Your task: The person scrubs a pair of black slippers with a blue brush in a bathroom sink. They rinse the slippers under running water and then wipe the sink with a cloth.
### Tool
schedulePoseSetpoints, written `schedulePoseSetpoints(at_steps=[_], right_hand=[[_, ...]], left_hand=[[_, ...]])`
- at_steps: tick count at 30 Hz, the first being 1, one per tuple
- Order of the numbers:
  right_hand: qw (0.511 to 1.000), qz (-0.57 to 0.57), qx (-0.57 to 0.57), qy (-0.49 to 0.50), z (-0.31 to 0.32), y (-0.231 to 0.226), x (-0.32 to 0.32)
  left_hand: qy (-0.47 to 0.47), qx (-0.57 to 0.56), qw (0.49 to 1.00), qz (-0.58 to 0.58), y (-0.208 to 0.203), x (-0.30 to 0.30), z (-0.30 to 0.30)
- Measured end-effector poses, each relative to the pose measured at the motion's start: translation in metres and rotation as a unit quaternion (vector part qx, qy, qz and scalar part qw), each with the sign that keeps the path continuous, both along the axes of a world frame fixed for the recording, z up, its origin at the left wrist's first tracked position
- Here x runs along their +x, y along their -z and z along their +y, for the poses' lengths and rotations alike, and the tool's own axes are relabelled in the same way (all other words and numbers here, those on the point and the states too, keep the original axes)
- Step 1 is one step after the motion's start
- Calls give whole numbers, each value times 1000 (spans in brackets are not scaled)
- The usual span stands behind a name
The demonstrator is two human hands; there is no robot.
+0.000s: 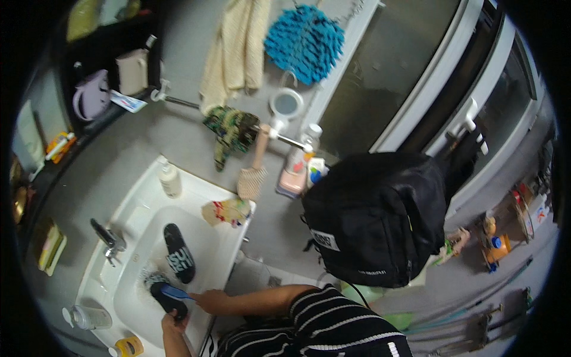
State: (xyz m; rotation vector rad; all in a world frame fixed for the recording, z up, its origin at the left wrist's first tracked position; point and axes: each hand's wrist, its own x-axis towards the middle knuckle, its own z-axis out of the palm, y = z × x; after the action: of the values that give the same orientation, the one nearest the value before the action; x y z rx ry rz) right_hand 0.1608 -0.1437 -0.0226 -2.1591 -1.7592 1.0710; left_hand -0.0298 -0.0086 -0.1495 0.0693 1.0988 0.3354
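Note:
My left hand grips the near end of a black insole at the front of the white washbasin. Suds cover part of its far end. In my right hand is a blue brush, its head pressed against that insole; the bristles are hidden. A second black insole with pale printing lies in the basin just beyond. The metal faucet stands on the basin's left rim, over the foamy water.
A white pump bottle and a crumpled printed bag sit on the far rim. A clear jar and a yellow bottle stand at the near left. To the right hangs a large black backpack.

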Motion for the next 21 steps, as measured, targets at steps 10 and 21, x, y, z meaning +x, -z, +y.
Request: schedulePoseSetpoints(at_steps=[10,21], right_hand=[[989,-122,57,-56,37,33,3],[991,-94,57,-75,87,53,-16]], left_hand=[[-17,46,993,106,-33,19,-3],[-33,89,994,61,-15,18,-15]])
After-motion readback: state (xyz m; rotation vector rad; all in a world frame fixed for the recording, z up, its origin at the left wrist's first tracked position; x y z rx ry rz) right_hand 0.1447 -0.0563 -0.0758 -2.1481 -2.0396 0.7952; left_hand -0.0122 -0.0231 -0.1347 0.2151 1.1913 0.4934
